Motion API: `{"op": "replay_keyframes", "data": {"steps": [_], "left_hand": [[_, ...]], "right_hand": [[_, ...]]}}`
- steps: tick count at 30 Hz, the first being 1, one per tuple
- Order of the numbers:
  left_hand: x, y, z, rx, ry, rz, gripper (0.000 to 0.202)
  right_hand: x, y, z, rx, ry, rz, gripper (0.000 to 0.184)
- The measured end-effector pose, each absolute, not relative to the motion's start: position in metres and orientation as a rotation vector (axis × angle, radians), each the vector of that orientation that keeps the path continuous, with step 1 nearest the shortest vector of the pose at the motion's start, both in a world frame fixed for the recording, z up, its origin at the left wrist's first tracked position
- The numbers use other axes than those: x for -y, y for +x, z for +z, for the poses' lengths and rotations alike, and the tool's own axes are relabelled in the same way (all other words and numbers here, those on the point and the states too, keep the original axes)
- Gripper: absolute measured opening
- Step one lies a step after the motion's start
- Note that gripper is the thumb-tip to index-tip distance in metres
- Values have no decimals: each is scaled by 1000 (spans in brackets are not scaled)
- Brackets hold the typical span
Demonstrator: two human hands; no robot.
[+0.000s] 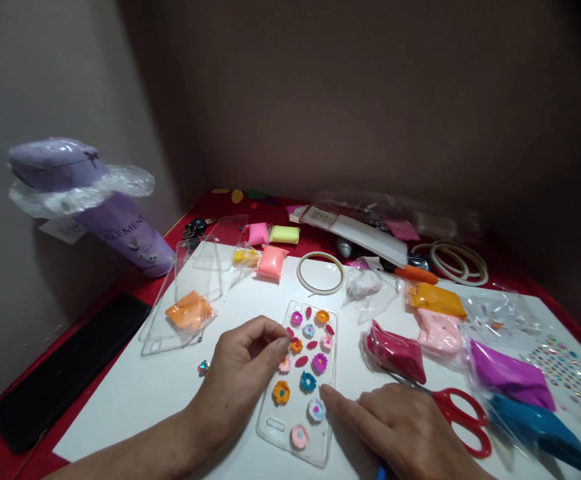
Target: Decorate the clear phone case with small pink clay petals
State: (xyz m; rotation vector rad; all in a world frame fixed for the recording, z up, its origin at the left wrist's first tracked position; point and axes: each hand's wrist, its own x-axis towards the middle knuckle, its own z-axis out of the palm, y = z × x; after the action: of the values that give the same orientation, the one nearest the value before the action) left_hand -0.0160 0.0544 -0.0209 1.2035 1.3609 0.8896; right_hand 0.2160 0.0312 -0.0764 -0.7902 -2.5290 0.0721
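Note:
A clear phone case (276, 427) lies on the white sheet (145, 393), covered with several small clay flowers and red petals. My left hand (243, 373) rests at the case's left edge, fingers curled in a pinch near an orange flower (296, 345); what it holds, if anything, is too small to make out. My right hand (400, 427) lies at the case's right edge, its index finger stretched toward a pale flower (316, 409). Something blue (381, 472) pokes out under this hand.
Bags of coloured clay (395, 350) lie to the right, with red scissors (457, 410) and a gem sticker sheet (573, 377). A tape ring (321, 273), more clay packets (272, 261) and another clear case (170, 320) sit behind. A purple tube (115, 227) leans at left.

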Motion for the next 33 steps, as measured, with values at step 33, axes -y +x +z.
{"op": "replay_keyframes", "data": {"steps": [33], "left_hand": [[-54,-15,-18,-1376,1184,892,16]], "right_hand": [[-36,216,-49,2633,-699,-128,33]]}}
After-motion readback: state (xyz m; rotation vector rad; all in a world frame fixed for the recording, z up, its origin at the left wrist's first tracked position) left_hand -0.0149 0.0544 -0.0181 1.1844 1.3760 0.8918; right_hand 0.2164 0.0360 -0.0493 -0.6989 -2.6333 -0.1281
